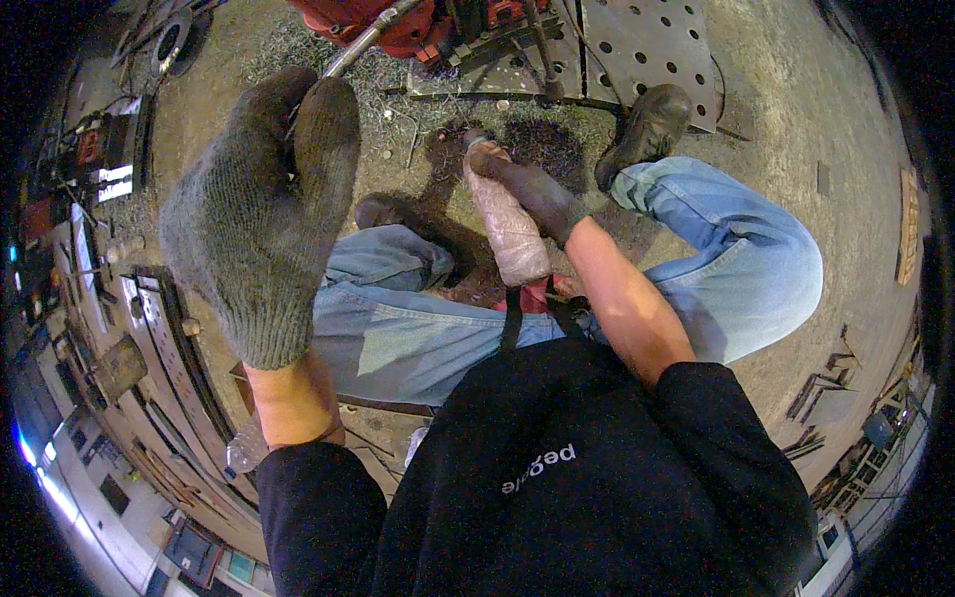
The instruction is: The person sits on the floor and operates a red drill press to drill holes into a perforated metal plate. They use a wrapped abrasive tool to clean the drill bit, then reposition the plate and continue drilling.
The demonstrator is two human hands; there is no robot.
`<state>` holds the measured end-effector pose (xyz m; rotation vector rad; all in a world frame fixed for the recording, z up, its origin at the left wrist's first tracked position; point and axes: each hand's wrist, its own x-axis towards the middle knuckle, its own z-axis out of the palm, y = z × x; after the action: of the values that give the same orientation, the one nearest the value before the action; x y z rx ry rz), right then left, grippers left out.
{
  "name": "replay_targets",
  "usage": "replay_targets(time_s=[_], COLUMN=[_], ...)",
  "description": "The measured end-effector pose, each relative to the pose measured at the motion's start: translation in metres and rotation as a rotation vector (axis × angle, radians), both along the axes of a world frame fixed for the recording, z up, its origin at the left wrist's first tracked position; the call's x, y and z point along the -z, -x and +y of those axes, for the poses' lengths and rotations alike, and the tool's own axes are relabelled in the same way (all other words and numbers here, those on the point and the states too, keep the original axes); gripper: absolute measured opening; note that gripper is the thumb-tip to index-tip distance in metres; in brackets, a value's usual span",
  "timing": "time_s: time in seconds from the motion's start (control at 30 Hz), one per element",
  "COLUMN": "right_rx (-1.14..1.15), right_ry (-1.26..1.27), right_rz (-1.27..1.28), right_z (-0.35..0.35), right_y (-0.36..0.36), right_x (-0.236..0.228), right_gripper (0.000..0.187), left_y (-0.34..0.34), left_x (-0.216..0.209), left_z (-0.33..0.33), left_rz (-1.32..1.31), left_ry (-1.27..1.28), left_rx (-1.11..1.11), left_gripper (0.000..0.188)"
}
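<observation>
My left hand (261,204), in a grey knitted glove, is raised at the upper left. Its fingers close round the near end of a metal lever (368,40) that runs up to a red machine (396,22). Between my knees, my right hand (532,189), in a dark glove, wraps round a pinkish-grey, crinkled plastic bottle (509,239). The bottle lies tilted, its narrow end pointing away from me toward the machine's base. The glove covers part of its neck and side.
Metal shavings (388,85) litter the floor round the machine. A steel plate with round holes (647,45) lies at the far right, beside my right boot (652,124). Steel bars and plates (174,338) lie at left, near a clear bottle (244,453). A tyre (172,44) stands at the far left.
</observation>
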<state>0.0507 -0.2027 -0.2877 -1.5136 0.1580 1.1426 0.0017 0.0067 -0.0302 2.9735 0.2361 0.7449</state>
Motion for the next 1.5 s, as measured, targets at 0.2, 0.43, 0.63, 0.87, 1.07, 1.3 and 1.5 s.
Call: replay_targets(time_s=[0.2, 0.43, 0.63, 0.87, 1.07, 1.3, 1.5], right_rx=[-0.061, 0.163, 0.308, 0.209, 0.151, 0.095, -0.062], right_ry=[0.078, -0.213, -0.371, -0.349, -0.312, -0.185, 0.008], right_rz=[-0.077, 0.085, 0.335, 0.096, 0.182, 0.058, -0.079], right_z=[0.005, 0.002, -0.017, -0.001, 0.000, -0.002, 0.003], right_y=[-0.005, 0.003, 0.001, 0.003, 0.004, -0.001, 0.002], right_x=[-0.024, 0.021, 0.052, 0.034, 0.024, -0.002, -0.005], right_gripper=[0.063, 0.048, 0.048, 0.053, 0.052, 0.057, 0.068], left_y=[0.006, 0.005, 0.004, 0.006, 0.008, 0.008, 0.004], left_x=[-0.003, -0.002, -0.002, -0.001, -0.004, 0.016, -0.009], left_z=[-0.005, 0.001, 0.001, 0.001, 0.000, 0.012, -0.008], left_rz=[0.050, -0.058, -0.030, 0.088, 0.054, -0.173, 0.065], left_ry=[0.124, 0.047, 0.059, 0.196, 0.236, 0.268, 0.071], left_rx=[-0.046, 0.005, 0.061, 0.032, 0.036, 0.245, -0.095], left_gripper=[0.021, 0.024, 0.026, 0.029, 0.030, 0.020, 0.020])
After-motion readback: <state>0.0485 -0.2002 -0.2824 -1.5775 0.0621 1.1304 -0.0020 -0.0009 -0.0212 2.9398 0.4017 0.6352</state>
